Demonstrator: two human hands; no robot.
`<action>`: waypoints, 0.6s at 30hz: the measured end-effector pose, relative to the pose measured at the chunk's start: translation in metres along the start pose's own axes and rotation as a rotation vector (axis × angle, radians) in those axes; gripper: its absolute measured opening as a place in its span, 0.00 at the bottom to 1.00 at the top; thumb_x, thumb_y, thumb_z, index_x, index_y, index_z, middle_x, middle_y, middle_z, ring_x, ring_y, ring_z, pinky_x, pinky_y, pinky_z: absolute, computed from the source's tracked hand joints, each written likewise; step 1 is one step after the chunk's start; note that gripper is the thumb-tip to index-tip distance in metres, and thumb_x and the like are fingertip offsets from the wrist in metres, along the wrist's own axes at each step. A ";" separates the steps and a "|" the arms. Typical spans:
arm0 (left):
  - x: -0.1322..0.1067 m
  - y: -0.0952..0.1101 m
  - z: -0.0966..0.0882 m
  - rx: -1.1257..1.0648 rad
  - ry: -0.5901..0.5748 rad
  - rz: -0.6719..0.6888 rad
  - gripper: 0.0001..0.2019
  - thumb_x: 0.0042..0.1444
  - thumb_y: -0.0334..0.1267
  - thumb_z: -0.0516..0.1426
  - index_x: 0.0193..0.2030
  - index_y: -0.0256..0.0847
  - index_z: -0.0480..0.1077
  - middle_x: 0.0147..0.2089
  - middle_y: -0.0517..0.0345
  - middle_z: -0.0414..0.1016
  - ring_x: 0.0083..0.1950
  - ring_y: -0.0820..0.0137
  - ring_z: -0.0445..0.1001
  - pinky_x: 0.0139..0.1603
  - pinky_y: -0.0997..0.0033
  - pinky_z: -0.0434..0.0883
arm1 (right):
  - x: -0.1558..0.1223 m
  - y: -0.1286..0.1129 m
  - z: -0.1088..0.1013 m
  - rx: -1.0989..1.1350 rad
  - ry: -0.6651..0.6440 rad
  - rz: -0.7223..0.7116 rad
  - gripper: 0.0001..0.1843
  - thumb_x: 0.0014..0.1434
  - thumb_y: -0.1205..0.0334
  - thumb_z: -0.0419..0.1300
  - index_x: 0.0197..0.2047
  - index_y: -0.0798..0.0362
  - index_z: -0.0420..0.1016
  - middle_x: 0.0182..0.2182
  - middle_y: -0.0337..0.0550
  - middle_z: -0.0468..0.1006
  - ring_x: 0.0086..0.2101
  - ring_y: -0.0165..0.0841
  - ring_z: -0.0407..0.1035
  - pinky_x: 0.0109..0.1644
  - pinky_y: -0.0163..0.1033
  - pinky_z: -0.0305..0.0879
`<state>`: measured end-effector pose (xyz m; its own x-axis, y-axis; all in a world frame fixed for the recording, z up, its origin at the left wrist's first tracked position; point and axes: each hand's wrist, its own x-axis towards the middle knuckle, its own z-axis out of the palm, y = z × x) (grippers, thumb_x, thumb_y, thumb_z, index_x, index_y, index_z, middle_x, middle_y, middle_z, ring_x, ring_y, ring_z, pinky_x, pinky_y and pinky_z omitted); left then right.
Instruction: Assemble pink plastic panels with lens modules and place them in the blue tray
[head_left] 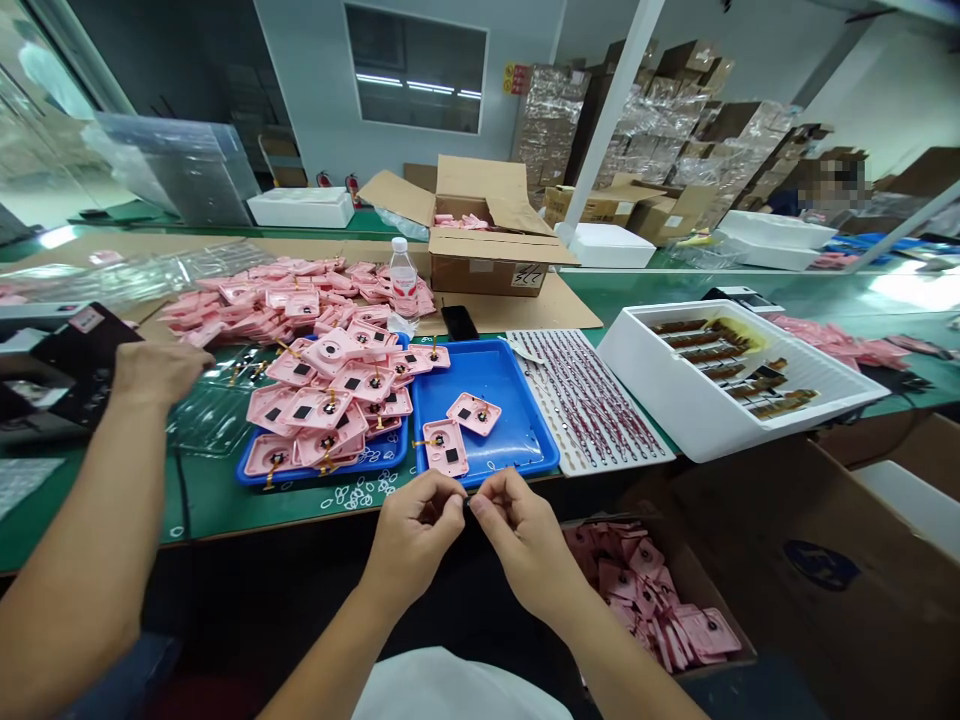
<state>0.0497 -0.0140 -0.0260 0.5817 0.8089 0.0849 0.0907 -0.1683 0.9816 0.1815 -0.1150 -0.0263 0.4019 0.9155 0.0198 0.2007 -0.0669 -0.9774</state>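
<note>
My left hand [412,535] and my right hand [525,535] meet just above the front edge of the green bench mat [202,510]. Their fingertips pinch a small dark part [468,504], mostly hidden by the fingers. Directly ahead lies a blue tray [487,375] holding two pink plastic cards with black squares and gold ribbons. To its left, a second blue tray [322,478] is heaped with similar cards. Small white rings [360,492] are scattered on the mat near my left hand.
A co-worker's hand [157,372] reaches in from the left beside a black device. A cardboard box of pink cards [645,590] sits below the bench. Farther back are a pink pile, water bottle, open carton, white board of dark red cords and white foam box.
</note>
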 end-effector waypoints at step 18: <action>0.011 -0.021 -0.009 0.267 -0.031 -0.034 0.18 0.66 0.49 0.55 0.27 0.42 0.69 0.28 0.59 0.71 0.31 0.69 0.69 0.36 0.70 0.66 | -0.021 0.050 0.018 0.770 0.081 0.192 0.21 0.67 0.41 0.66 0.36 0.48 0.66 0.20 0.25 0.50 0.22 0.26 0.42 0.27 0.36 0.43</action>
<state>0.0471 0.0037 -0.0439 0.5984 0.8000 0.0432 0.3184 -0.2870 0.9035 0.1669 -0.1305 -0.0794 0.4369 0.8819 -0.1771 -0.5400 0.0997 -0.8357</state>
